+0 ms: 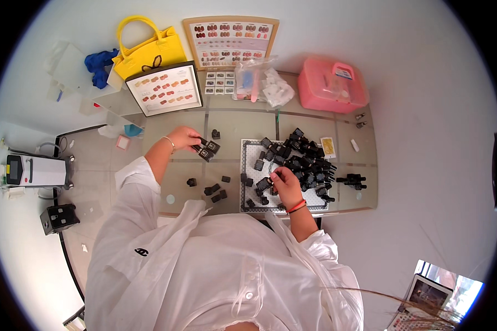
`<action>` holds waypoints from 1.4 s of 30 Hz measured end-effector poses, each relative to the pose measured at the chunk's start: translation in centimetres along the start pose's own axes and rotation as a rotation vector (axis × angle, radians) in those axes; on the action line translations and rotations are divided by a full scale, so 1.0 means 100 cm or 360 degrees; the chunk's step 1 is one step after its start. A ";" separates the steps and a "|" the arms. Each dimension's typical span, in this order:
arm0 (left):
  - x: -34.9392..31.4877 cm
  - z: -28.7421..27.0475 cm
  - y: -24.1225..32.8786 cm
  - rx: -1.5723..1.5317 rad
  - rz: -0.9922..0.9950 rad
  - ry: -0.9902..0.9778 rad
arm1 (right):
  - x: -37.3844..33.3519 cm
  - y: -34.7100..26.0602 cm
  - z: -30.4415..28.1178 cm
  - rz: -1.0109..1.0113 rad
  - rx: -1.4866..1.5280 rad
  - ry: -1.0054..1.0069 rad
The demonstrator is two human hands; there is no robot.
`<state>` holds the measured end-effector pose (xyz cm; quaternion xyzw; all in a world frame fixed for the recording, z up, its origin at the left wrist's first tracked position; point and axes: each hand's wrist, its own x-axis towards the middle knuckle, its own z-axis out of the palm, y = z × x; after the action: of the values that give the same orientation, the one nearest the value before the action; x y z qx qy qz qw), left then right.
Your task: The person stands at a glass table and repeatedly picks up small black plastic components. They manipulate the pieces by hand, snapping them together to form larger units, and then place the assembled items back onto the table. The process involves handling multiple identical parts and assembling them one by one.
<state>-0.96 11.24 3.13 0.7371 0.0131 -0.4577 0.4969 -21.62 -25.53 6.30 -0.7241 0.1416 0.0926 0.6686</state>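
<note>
My left hand [183, 138] is closed on the caps of two black nail polish bottles [206, 154], over the left part of the table. A single black bottle [216, 134] stands just beyond it. On the right, the fingers of my right hand [287, 187] pinch another black nail polish bottle [264, 184] above the patterned white mat [270, 205]. Right behind that hand lies a heap of black nail polish bottles [306, 157], many tipped on their sides. Several more black bottles [212, 190] sit near the front edge, left of the mat.
A pink case [332, 88] stands at the back right, near plastic bags [276, 88]. Framed colour charts [165, 88] and a yellow handbag [152, 52] are at the back left. A group of black bottles [352, 180] lies right of the mat, below a small gold-patterned card [328, 147].
</note>
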 end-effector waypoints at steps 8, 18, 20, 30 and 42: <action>-0.041 0.029 0.006 -0.0613 -0.0021 -0.0450 | 0.001 0.006 0.001 -0.0010 -0.0008 -0.0057; -0.042 0.044 -0.001 -0.0949 0.0007 -0.0864 | 0.000 0.005 0.002 0.0046 0.0016 -0.0085; -0.043 0.045 0.001 -0.0914 0.0045 -0.0959 | -0.001 0.005 0.001 0.0047 0.0018 -0.0087; -0.045 0.055 0.007 -0.0833 -0.0015 -0.1001 | -0.002 0.010 0.000 -0.0110 -0.0325 0.0111; -0.045 0.063 0.009 -0.0765 0.0010 -0.1161 | 0.018 0.017 0.010 -0.0588 -0.1850 0.0258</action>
<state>-7.28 8.08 6.37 0.3907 -0.0595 -0.6705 0.6279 -20.41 -24.81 4.04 -0.9875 -0.0095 -0.0179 0.1565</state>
